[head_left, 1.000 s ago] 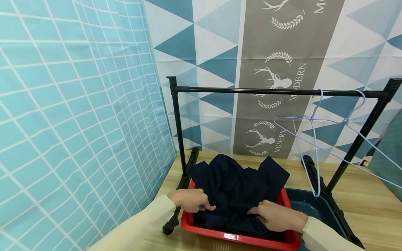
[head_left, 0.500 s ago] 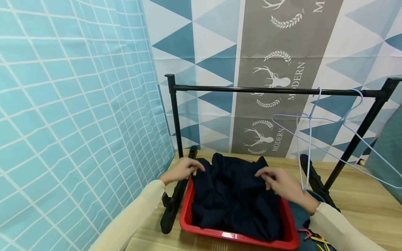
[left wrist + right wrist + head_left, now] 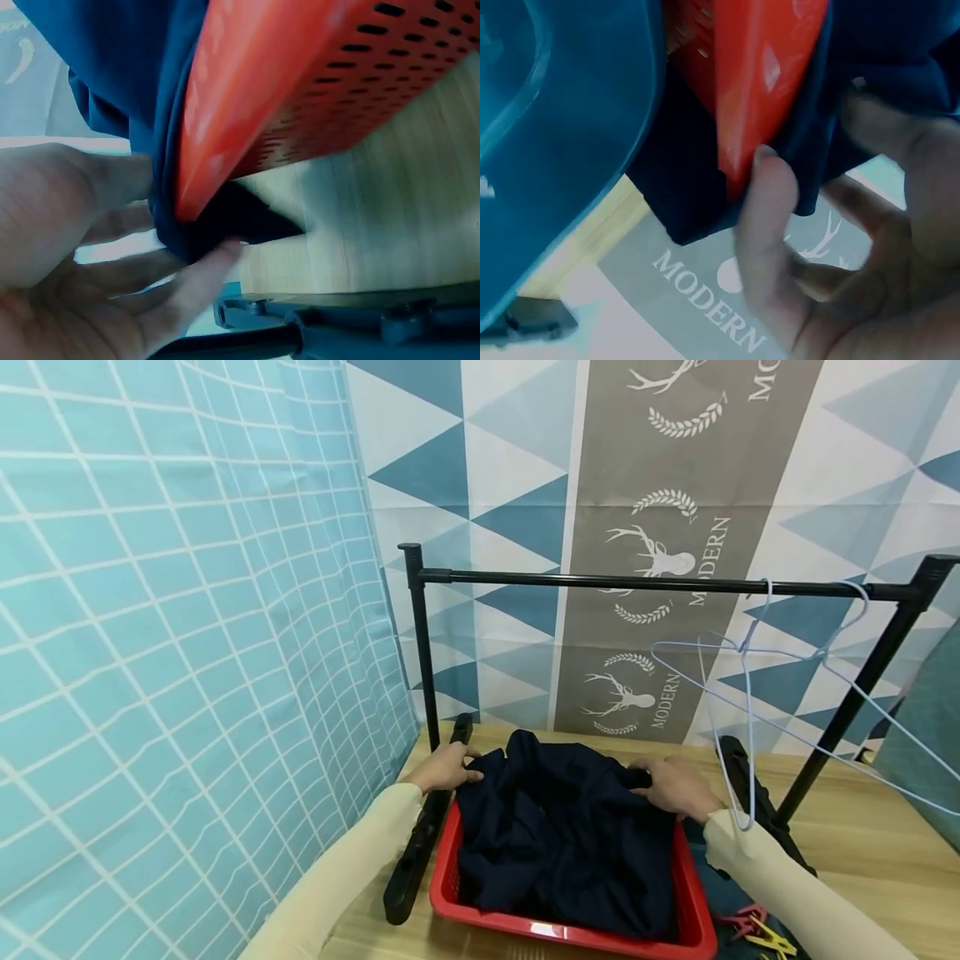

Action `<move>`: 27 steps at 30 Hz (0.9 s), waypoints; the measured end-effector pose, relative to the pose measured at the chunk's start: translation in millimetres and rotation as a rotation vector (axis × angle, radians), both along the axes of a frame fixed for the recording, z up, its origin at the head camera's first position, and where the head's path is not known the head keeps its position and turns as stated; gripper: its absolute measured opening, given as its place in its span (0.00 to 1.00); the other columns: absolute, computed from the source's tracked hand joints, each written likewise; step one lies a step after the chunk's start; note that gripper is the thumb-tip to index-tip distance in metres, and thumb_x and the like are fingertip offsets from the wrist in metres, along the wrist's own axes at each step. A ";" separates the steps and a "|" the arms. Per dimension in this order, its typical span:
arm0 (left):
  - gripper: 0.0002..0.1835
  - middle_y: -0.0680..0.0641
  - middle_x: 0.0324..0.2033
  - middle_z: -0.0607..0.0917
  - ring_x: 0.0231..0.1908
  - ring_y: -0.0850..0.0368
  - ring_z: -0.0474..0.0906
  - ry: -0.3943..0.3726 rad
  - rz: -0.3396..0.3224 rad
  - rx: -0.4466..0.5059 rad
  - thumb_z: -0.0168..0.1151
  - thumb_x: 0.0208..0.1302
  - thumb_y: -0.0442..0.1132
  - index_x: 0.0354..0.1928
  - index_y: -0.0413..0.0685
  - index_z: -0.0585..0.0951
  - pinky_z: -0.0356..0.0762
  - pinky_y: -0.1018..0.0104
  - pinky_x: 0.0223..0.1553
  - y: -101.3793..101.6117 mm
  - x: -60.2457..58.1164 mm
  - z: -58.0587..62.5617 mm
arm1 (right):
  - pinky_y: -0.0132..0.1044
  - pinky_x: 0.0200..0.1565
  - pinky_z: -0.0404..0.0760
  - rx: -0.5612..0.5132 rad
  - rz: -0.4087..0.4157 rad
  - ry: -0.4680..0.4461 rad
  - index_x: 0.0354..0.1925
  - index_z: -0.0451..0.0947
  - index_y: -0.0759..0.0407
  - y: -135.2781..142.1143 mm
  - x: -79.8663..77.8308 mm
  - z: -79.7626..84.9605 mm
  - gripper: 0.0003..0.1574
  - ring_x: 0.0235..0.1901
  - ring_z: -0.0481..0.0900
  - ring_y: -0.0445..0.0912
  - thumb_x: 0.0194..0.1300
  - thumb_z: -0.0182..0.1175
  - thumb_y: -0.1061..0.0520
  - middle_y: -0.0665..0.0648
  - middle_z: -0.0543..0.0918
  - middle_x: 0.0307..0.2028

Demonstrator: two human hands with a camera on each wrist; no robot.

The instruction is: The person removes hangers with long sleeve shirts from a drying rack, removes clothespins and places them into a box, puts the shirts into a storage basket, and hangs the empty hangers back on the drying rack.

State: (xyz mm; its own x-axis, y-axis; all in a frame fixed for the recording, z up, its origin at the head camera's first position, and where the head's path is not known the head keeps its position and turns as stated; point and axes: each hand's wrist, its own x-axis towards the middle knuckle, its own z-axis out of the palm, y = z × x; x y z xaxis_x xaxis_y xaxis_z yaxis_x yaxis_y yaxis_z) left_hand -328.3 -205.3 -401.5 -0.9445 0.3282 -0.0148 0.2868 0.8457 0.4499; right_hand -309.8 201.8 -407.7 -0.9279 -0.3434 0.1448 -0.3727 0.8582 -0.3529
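A dark navy garment lies bunched in a red plastic basket, its far part draped over the back rim. At the far left corner my left hand holds the cloth's edge. The left wrist view has the thumb on one side of the garment and fingers on the other, right by the basket's corner. My right hand grips the cloth at the far right corner. In the right wrist view, thumb and fingers are around a fold beside the basket rim.
A black clothes rack spans the back, with pale blue wire hangers on its right. One rack foot stands left of the basket. A dark blue tub with coloured clothespins sits to the right, partly under my right sleeve.
Both hands have moved from the garment's middle out to the basket's far corners. The cloth's raised back corners have come down over the rim, and the garment lies lower.
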 end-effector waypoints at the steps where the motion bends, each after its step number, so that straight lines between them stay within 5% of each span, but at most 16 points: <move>1: 0.22 0.39 0.52 0.86 0.46 0.42 0.86 0.021 0.003 0.007 0.68 0.71 0.42 0.63 0.42 0.82 0.82 0.51 0.51 1.6 -0.4 -0.2 | 0.46 0.22 0.80 0.001 0.009 0.048 0.55 0.84 0.61 1.1 -0.6 -1.7 0.24 0.19 0.80 0.50 0.62 0.73 0.57 0.70 0.84 0.45; 4: 0.14 0.41 0.45 0.89 0.37 0.50 0.86 0.091 0.017 0.014 0.69 0.69 0.37 0.53 0.41 0.88 0.84 0.56 0.41 4.9 -2.8 -1.7 | 0.52 0.30 0.80 0.007 0.032 0.219 0.42 0.88 0.62 5.5 -3.8 -6.3 0.16 0.28 0.82 0.54 0.52 0.72 0.69 0.63 0.87 0.37; 8: 0.07 0.45 0.35 0.90 0.23 0.59 0.81 0.199 0.016 0.004 0.69 0.69 0.35 0.43 0.42 0.91 0.81 0.63 0.30 4.1 -8.4 -4.5 | 0.47 0.28 0.77 -0.028 0.053 0.274 0.30 0.86 0.58 12.6 -10.1 -8.7 0.19 0.25 0.78 0.49 0.46 0.60 0.78 0.53 0.85 0.26; 12: 0.05 0.47 0.29 0.89 0.24 0.57 0.81 0.378 0.009 0.032 0.68 0.68 0.33 0.37 0.42 0.92 0.82 0.61 0.31 2.8 -10.8 -1.5 | 0.41 0.27 0.75 -0.097 0.079 0.261 0.28 0.85 0.57 14.8 -13.6 -4.9 0.19 0.23 0.75 0.44 0.54 0.59 0.78 0.51 0.83 0.25; 15: 0.05 0.46 0.26 0.88 0.23 0.55 0.80 0.501 -0.001 0.105 0.68 0.69 0.33 0.37 0.42 0.91 0.79 0.61 0.30 4.0 -5.6 9.1 | 0.39 0.27 0.79 -0.236 0.071 0.247 0.38 0.87 0.65 13.3 -11.5 2.2 0.10 0.23 0.79 0.45 0.64 0.62 0.74 0.58 0.86 0.30; 19: 0.08 0.46 0.33 0.90 0.22 0.58 0.80 0.570 -0.054 0.194 0.66 0.72 0.37 0.46 0.45 0.91 0.76 0.64 0.27 8.9 12.5 28.3 | 0.34 0.30 0.82 -0.428 0.032 0.291 0.51 0.85 0.69 6.9 3.9 18.2 0.12 0.27 0.85 0.48 0.71 0.62 0.68 0.62 0.87 0.36; 22: 0.10 0.48 0.40 0.91 0.28 0.60 0.82 0.572 -0.150 0.225 0.66 0.72 0.38 0.51 0.48 0.90 0.79 0.65 0.31 15.5 33.0 39.9 | 0.33 0.36 0.84 -0.487 0.059 0.340 0.54 0.85 0.62 -4.2 25.9 30.0 0.14 0.33 0.87 0.46 0.71 0.63 0.65 0.58 0.88 0.40; 27: 0.11 0.50 0.45 0.90 0.40 0.63 0.86 0.474 -0.420 0.160 0.67 0.71 0.37 0.52 0.47 0.90 0.81 0.70 0.41 29.4 71.7 38.1 | 0.34 0.40 0.84 -0.469 0.321 0.330 0.50 0.87 0.47 -22.8 69.7 26.2 0.22 0.39 0.85 0.41 0.63 0.70 0.69 0.47 0.87 0.45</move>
State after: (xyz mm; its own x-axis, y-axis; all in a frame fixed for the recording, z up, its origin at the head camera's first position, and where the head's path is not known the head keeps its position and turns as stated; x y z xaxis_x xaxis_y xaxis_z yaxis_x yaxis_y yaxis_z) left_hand -256.6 -175.8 -363.4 -0.6275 0.6346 0.4511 0.7766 0.5515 0.3045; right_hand -240.1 179.0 -381.5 -0.6711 -0.4273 0.6058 -0.7374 0.4692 -0.4859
